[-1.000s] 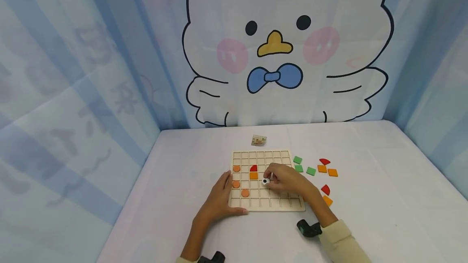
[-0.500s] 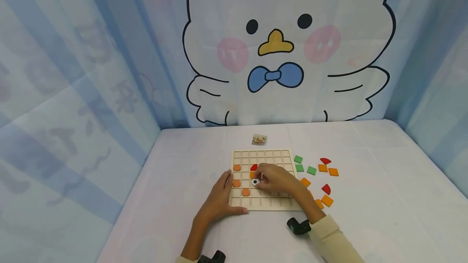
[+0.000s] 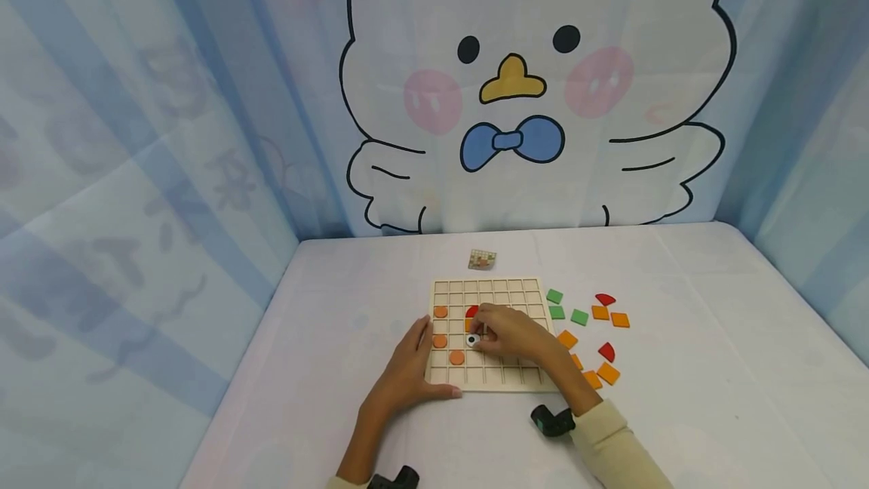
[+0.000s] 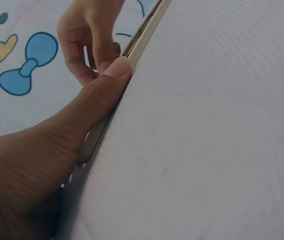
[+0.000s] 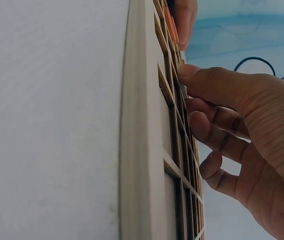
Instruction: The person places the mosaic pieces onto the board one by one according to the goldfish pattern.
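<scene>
White black-dotted piece (image 3: pixel 472 340) pinched in your right grip (image 3: pixel 514 333), at the gridded board (image 3: pixel 492 377), beside the orange square (image 3: pixel 469 325), your left grip (image 3: pixel 405 370) spread, fingers at board's left edge, thumb at near edge

Board (image 3: pixel 483 376) on table (image 3: pixel 326 323) — card (image 3: pixel 483 259) behind, loose tiles (image 3: pixel 608 373) right.

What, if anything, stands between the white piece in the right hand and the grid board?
Nothing visible. The right hand pinches the white piece at the grid board; the orange square lies beyond it, not in between. I cannot tell whether piece and board touch.
</scene>
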### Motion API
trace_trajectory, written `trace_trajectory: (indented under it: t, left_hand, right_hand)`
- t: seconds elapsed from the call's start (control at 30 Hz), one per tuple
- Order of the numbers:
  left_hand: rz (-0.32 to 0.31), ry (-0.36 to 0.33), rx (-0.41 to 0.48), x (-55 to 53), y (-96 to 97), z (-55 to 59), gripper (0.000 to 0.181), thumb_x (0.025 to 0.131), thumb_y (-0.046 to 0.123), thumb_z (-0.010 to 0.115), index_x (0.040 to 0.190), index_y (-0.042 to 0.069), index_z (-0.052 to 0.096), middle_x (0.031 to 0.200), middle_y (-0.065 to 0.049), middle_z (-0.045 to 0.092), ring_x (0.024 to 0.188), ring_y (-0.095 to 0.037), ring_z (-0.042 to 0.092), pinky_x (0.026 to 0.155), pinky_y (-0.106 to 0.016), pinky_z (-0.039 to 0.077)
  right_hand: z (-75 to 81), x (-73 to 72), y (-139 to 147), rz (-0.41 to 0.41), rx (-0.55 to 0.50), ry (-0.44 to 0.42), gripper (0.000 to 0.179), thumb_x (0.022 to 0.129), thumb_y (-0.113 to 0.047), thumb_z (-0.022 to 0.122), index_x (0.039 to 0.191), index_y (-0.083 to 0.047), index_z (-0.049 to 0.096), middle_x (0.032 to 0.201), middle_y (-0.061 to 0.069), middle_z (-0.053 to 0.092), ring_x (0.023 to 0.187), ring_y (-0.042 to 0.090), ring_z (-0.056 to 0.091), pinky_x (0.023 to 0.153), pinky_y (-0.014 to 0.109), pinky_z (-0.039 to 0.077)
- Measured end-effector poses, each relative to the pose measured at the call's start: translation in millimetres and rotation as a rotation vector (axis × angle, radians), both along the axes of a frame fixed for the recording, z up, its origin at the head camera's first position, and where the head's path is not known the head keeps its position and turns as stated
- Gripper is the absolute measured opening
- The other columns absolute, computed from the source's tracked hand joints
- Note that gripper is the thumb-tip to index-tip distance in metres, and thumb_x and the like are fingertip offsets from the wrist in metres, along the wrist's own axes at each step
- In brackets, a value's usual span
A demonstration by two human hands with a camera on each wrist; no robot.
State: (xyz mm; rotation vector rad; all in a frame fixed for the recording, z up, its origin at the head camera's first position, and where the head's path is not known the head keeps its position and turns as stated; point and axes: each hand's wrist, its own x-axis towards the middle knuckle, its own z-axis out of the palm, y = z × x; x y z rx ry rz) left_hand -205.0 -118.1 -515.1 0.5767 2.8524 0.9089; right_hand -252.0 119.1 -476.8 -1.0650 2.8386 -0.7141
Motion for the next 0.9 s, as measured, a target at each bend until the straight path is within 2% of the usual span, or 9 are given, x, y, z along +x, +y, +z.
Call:
trace_trajectory:
  t: [0.3,0.63,0.9]
  left_hand:
    - [0.002,0.004,0.001,-0.3,0.4,-2.8,0.131,0.063,0.072,0.077,0.156,0.003,0.016,0.164,-0.010,0.013,0.149,-0.030,0.022,0.117,-0.048,0.030]
    - [0.006,0.009,-0.005,0.0,1.5,-2.6,0.131,0.063,0.072,0.077,0.156,0.002,0.016,0.163,-0.012,0.013,0.149,-0.031,0.021,0.118,-0.048,0.030]
    - [0.015,0.004,-0.015,-0.1,1.3,-1.3,0.129,0.063,0.072,0.077,0.156,0.004,0.017,0.164,-0.011,0.013,0.149,-0.031,0.021,0.118,-0.049,0.029]
  right_hand:
    - [-1.8,-0.4,3.0,-0.001,-0.001,-0.007,0.019,0.088,-0.025,0.073,0.100,-0.011,0.071,0.096,-0.005,0.063,0.073,0.005,0.051,0.066,0.019,0.047]
    - [7.0,-0.6,18.0,-0.055,-0.014,-0.040,0.015,0.087,-0.020,0.073,0.101,-0.012,0.072,0.091,-0.005,0.063,0.076,0.007,0.054,0.068,0.019,0.049]
    - [4.7,-3.6,39.9,-0.100,-0.016,-0.064,0.014,0.088,-0.019,0.072,0.101,-0.013,0.071,0.088,-0.008,0.062,0.076,0.005,0.052,0.068,0.019,0.048]
